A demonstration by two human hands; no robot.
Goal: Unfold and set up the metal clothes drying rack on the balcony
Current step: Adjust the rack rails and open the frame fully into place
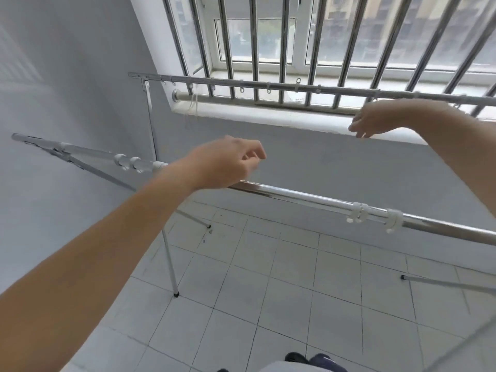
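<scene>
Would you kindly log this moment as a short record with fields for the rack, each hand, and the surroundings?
rack: near rail and far rail both raised, legs spread on the tiled floor
clips: white rings on near rail
left hand: above near rail, fingers loosely curled, holding nothing
right hand: open, just below far rail, not gripping
surroundings: barred window behind the rack
</scene>
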